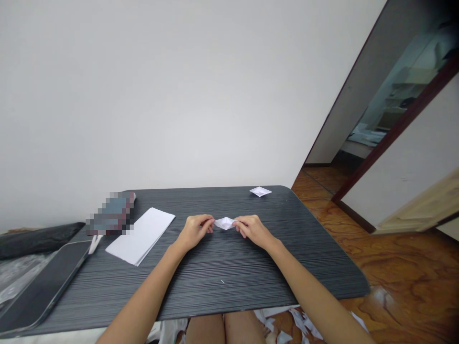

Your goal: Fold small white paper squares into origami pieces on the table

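Clock face: centred on the folded paper in the hands, with twelve toward the wall (201, 105).
Folded paper (225, 223): white, lozenge-shaped, stretched from nine to three between the two hands over the dark table (201, 296); whether it touches the surface cannot be told.
Left hand (196, 230): at nine o'clock, thumb and fingers pinching the paper's pointed end on that side.
Right hand (255, 229): at three o'clock, thumb and fingertips pinching the opposite point.
Second folded piece (260, 191): a similar white lozenge, lying at two o'clock near the table's far edge, apart from both hands.
White sheets (143, 236): a flat stack at nine o'clock, beyond the left hand.
Pixelated object (113, 212): between nine and ten, just beside the sheets; detail obscured.
Dark slab (46, 282): flat and round-cornered, between eight and nine.
Small white scrap (222, 281): at six, on the tabletop.
Paper scraps (287, 325): scattered at five, below the table's near edge.
Doorway (387, 110): at two, well beyond the table.
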Motion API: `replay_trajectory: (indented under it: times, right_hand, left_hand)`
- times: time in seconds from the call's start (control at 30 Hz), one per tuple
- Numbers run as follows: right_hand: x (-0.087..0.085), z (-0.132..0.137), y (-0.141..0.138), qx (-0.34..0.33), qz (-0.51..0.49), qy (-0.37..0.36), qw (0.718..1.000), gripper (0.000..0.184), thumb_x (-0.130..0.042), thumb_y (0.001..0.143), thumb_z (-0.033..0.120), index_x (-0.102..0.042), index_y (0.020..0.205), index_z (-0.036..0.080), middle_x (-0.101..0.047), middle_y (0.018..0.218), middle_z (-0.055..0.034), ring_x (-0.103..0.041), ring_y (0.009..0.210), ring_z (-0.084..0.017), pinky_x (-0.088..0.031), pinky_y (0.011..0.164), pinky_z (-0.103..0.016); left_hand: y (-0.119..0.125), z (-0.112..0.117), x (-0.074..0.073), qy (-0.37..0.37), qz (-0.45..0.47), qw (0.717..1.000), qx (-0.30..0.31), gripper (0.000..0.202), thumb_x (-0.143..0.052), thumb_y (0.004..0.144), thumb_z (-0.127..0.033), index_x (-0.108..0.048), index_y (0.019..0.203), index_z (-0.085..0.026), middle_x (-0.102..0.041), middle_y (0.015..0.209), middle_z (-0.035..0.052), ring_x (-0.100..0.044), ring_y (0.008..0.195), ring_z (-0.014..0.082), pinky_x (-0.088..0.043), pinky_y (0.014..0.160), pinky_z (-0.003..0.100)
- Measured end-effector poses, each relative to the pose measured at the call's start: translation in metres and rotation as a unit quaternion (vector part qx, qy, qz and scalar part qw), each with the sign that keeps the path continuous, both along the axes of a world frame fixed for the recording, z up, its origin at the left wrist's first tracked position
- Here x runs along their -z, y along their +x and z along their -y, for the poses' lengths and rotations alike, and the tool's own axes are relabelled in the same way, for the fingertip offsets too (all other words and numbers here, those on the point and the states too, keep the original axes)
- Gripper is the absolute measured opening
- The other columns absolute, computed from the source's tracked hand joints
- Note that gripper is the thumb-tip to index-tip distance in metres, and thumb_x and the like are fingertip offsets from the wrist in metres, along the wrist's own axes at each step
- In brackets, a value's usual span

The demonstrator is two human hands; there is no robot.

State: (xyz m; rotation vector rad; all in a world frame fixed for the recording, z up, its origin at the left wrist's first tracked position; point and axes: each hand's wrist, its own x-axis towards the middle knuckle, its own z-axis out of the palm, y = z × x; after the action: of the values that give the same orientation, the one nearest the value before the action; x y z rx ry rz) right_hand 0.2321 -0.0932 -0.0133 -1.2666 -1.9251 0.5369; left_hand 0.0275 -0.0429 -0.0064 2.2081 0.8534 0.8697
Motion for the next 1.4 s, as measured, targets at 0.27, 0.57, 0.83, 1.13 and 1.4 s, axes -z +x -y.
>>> replay_trajectory:
  times: [0.27, 0.57, 0.83, 1.13, 1.4]
  right_hand:
    - [-0.001, -0.016, 0.080, 0.187, -0.031, -0.045, 0.981, 0.036, -0.042, 0.076, 0.041, -0.054, 0.054, 0.016, -0.050, 0.039, 0.0014, -0.045, 0.034, -0.010, -0.036, 0.044, -0.021]
    - [0.011, -0.028, 0.130, 0.224, 0.107, -0.035, 0.968, 0.032, -0.035, 0.077, 0.032, -0.058, 0.063, 0.014, -0.056, 0.047, -0.0022, -0.053, 0.046, -0.013, -0.038, 0.054, -0.023]
    - [0.027, -0.036, 0.161, 0.249, 0.162, -0.022, 0.955, 0.027, -0.038, 0.075, 0.020, -0.062, 0.081, 0.012, -0.059, 0.057, -0.0054, -0.053, 0.054, -0.016, -0.040, 0.059, -0.026]
    - [0.026, -0.035, 0.148, 0.245, 0.217, 0.103, 0.939, 0.038, -0.035, 0.073, 0.011, -0.054, 0.106, 0.014, -0.051, 0.105, -0.0114, -0.047, 0.099, -0.020, -0.034, 0.087, -0.032]
    - [0.047, -0.027, 0.128, 0.217, 0.313, 0.077, 0.922, 0.030, -0.035, 0.081, 0.026, -0.056, 0.102, 0.024, -0.047, 0.120, -0.0087, -0.037, 0.114, -0.024, -0.029, 0.084, -0.044]
  left_hand:
    - [-0.034, -0.023, -0.018, 0.089, -0.139, 0.975, -0.150, 0.029, -0.038, 0.080, -0.031, -0.061, 0.087, -0.015, -0.065, 0.084, 0.0069, -0.059, 0.079, 0.0186, -0.043, 0.075, 0.028]
    - [-0.099, -0.034, -0.005, 0.029, -0.402, 0.857, -0.322, 0.058, -0.052, 0.068, -0.038, -0.042, 0.121, -0.017, -0.032, 0.130, 0.0174, -0.026, 0.119, 0.0361, -0.025, 0.089, 0.053]
    - [-0.127, -0.030, 0.002, -0.041, -0.418, 0.860, -0.291, 0.065, -0.051, 0.065, -0.044, -0.037, 0.123, -0.017, -0.034, 0.129, 0.0169, -0.031, 0.116, 0.0347, -0.034, 0.083, 0.047]
    - [-0.130, -0.030, 0.002, -0.009, -0.401, 0.875, -0.269, 0.043, -0.050, 0.067, -0.037, -0.055, 0.100, -0.009, -0.055, 0.108, 0.0168, -0.051, 0.098, 0.0274, -0.038, 0.080, 0.031]
    - [-0.128, -0.023, -0.004, -0.024, -0.375, 0.885, -0.275, 0.044, -0.051, 0.069, -0.039, -0.056, 0.103, -0.012, -0.055, 0.110, 0.0147, -0.048, 0.103, 0.0272, -0.036, 0.085, 0.034]
